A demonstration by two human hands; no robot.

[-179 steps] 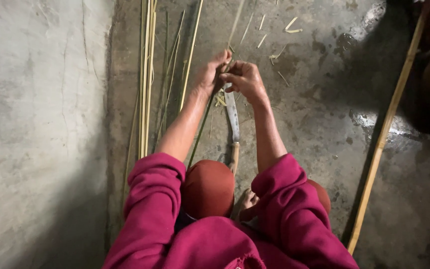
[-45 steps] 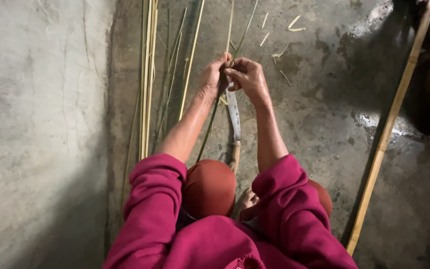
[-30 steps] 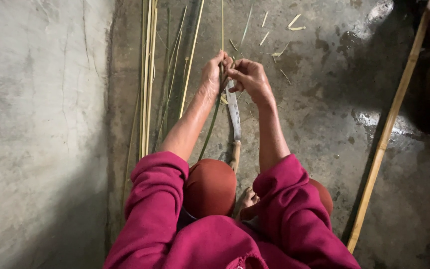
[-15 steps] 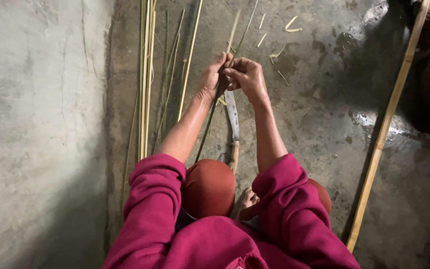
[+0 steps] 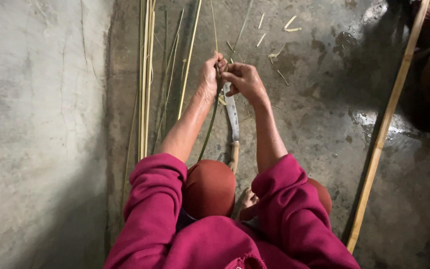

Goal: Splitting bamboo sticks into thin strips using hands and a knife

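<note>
My left hand (image 5: 210,74) and my right hand (image 5: 243,79) meet over a thin bamboo strip (image 5: 214,30) that runs away from me across the floor. Both hands pinch the strip where it touches the tip of a long knife blade (image 5: 232,117). The knife stands nearly upright between my knees, its wooden handle (image 5: 234,157) held down near my foot (image 5: 247,199). A greenish part of the strip (image 5: 207,134) trails back under my left forearm.
A bundle of split bamboo strips (image 5: 145,79) lies along the base of the concrete wall (image 5: 36,124) on the left. A thick bamboo pole (image 5: 386,124) lies diagonally on the right. Small bamboo chips (image 5: 289,22) litter the damp concrete floor ahead.
My hands have stayed at the blade tip, shifting only slightly while working the strip. The strip's far end has swung a little from side to side.
</note>
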